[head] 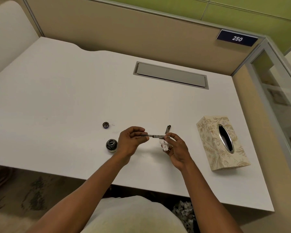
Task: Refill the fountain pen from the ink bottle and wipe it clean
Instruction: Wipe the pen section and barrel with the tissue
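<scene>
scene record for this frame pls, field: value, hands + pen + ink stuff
left hand: grips one end of the pen
right hand: pinches the other end, tissue tucked in the fingers
pen: horizontal, held above the desk between both hands
tissue: crumpled, white
ink bottle: open, upright, on the desk by the left hand
bottle cap: off, on the desk beyond the bottle
pen cap: on the desk behind the pen
tissue box: right side of the desk

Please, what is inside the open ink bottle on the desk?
The ink bottle stands uncapped beside the left hand. Through its mouth only a dark interior shows, probably ink; the level cannot be judged. Its cap lies apart on the desk.
</scene>
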Action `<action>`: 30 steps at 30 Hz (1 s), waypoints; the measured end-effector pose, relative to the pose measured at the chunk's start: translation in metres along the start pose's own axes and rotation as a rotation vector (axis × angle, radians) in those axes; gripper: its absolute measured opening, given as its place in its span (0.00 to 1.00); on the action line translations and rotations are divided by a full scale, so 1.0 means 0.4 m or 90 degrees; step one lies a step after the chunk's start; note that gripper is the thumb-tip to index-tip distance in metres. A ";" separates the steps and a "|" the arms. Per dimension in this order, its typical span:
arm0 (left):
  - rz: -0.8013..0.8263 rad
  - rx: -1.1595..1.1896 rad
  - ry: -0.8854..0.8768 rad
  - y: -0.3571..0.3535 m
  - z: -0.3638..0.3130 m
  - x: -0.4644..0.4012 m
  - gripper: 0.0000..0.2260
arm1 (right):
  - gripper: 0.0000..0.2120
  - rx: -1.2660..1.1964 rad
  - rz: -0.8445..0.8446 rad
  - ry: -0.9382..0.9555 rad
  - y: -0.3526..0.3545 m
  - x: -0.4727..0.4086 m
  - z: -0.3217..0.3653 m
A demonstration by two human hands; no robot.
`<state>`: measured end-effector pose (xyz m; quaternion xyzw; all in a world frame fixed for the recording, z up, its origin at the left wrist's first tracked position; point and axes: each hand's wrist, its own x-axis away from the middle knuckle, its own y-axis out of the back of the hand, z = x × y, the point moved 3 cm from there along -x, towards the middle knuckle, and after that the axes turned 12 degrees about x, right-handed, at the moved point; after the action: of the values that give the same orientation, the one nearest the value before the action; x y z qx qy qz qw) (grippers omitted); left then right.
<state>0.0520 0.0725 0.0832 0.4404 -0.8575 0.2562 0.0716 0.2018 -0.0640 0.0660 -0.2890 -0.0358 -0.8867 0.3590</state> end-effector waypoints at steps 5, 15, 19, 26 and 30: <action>-0.019 0.101 -0.001 -0.010 0.008 0.008 0.14 | 0.04 -0.066 0.026 -0.013 -0.027 0.012 -0.015; -0.050 0.163 0.023 0.008 0.022 0.005 0.14 | 0.08 0.024 -0.007 0.035 -0.040 0.036 -0.011; -0.046 0.171 0.028 0.011 0.021 0.006 0.15 | 0.08 0.055 -0.009 0.059 -0.041 0.040 -0.009; -0.060 0.188 0.029 0.021 0.019 0.004 0.15 | 0.10 0.132 -0.034 0.062 -0.041 0.028 -0.031; -0.082 0.188 0.032 0.034 0.021 0.004 0.15 | 0.15 0.181 -0.046 0.062 -0.044 0.038 -0.036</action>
<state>0.0411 0.0735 0.0714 0.4938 -0.7784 0.3853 0.0435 0.1745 -0.0641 0.0646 -0.1903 -0.1543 -0.8980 0.3655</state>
